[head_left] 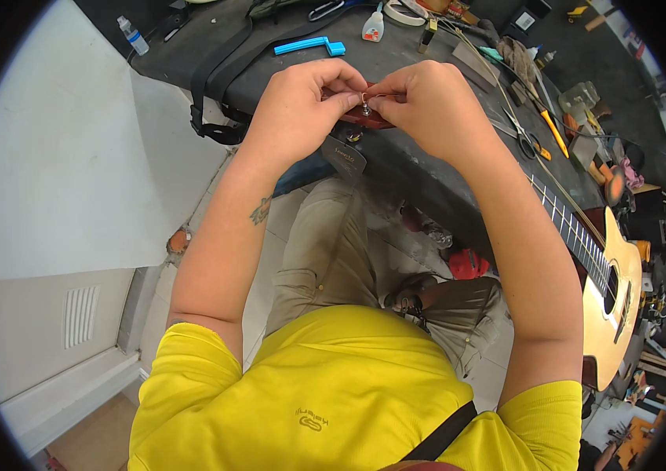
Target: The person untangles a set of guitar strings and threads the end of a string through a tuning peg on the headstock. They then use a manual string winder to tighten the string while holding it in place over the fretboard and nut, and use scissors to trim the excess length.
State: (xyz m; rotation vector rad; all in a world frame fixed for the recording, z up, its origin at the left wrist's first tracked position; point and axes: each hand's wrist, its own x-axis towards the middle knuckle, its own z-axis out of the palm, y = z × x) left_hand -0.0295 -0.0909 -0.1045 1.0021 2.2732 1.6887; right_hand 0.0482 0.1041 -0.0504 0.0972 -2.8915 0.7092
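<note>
A guitar with a pale wooden top [622, 245] lies along the bench, its fretted neck [576, 235] running toward my hands and partly hidden by my right arm. Its reddish-brown headstock [372, 120] shows between my fingers, with a small metal tuning post [366, 111] on it. My left hand [298, 106] is closed in a pinch right beside the post. From the other side, my right hand [439, 106] pinches a thin guitar string at the same spot. Both sets of fingertips nearly meet and hide part of the string. A dark tag [345, 157] hangs below the headstock.
On the dark bench lie a blue string winder [309, 47], a small glue bottle [373, 26], scissors [527, 143] and a yellow-handled tool [554, 133]. A black strap [219, 67] drapes over the left edge. A clear bottle [133, 36] stands at the far left.
</note>
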